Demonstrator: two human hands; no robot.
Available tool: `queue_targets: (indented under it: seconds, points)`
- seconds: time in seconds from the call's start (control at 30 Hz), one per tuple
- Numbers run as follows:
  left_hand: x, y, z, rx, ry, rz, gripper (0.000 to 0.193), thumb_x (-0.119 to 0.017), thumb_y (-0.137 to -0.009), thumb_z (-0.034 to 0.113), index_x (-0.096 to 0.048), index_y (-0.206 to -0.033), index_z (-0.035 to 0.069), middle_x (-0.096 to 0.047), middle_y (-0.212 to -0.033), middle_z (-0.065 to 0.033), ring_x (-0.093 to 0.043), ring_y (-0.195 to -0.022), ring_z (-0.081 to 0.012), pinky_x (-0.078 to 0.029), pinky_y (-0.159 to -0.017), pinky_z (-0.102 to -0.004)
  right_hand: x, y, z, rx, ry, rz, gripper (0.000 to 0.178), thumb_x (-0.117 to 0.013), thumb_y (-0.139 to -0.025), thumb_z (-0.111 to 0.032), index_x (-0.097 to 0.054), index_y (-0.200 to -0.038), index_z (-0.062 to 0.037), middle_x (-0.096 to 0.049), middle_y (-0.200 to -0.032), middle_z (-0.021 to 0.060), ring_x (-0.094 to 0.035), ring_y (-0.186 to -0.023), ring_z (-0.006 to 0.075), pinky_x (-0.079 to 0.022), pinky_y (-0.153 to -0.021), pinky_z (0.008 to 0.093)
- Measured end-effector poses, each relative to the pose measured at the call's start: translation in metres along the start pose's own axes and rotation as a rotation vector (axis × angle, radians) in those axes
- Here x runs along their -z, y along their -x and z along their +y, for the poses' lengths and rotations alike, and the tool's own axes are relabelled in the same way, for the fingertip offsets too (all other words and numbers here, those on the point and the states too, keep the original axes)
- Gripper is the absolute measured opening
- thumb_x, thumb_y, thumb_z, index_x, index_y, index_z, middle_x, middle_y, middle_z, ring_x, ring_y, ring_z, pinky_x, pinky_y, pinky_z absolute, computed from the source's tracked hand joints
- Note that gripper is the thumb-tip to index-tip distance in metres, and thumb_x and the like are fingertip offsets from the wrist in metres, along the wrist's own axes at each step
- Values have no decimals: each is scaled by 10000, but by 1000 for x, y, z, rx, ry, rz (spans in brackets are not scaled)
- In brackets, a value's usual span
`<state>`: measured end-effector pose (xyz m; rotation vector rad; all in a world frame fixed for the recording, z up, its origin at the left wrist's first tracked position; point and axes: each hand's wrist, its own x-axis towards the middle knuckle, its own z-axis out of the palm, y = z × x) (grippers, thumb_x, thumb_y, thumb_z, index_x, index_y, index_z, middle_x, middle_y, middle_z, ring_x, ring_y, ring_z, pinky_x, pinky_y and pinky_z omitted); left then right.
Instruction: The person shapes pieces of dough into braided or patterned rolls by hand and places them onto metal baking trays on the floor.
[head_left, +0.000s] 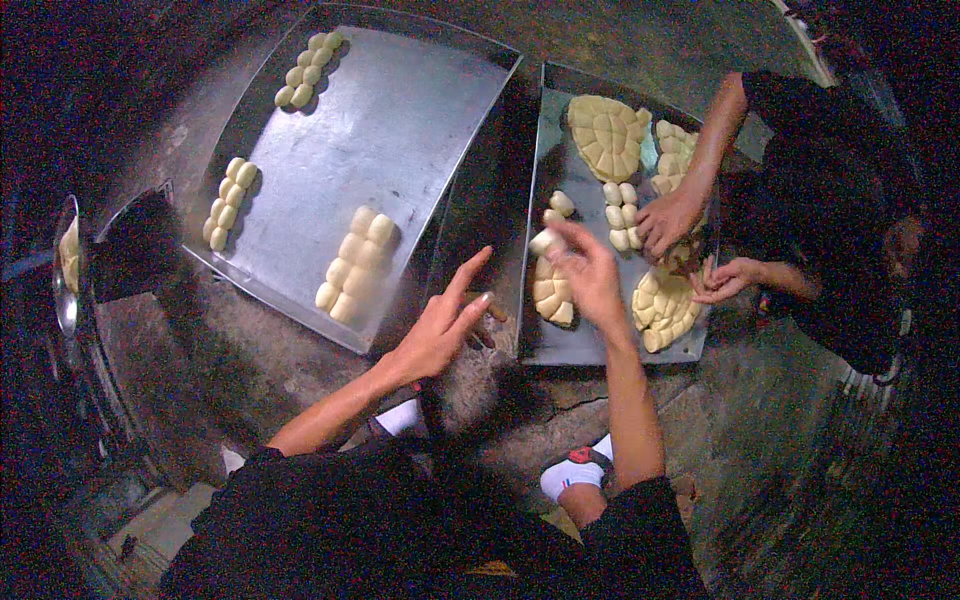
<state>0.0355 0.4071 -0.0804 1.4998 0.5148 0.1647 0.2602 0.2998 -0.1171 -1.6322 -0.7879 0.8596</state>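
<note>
My right hand [592, 280] is over the left side of the right-hand metal tray [620, 352], fingers curled around a pale dough ball [546, 242], slightly smeared by motion. Beneath it lies a slab of scored dough pieces [553, 292]. Just beyond is another dough ball [562, 204], and a double row of balls [621, 217] sits mid-tray. My left hand [440, 328] hovers between the two trays, empty, thumb and forefinger apart. Closest to it in the left-hand metal tray [395, 120] is a double row of dough balls [356, 263], partly blurred.
A co-worker's hands [672, 218] reach into the right-hand tray from the right, among cut dough slabs [606, 135]. Two more double rows of balls [231, 204] lie along the left tray's left side. A round metal pan [67, 312] stands at the far left.
</note>
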Motion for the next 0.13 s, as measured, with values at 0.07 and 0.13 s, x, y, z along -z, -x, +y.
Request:
queue_targets:
  seconds: [0.07,0.13]
  points:
    - [2,0,3,67,99,-46,641,-438,-1027,344,-117,-1543,138,-672,-1117,-203,-677,-985,-286,-506,-908,-397,30,-28,15,36,264,160,280,-628,-867,-16,-613,-1147,-17,-666,-1124,125,-643,-1001,233,-510,-883,340]
    - [1,-3,-1,110,226,-103,666,-440,-1027,370,-86,-1548,156,-661,-1166,-219,-663,-1066,-322,-495,-933,-396,61,-41,48,-30,522,208,239,-618,-891,-61,-619,-1127,-23,-635,-1178,155,-598,-1099,285,-455,-979,387]
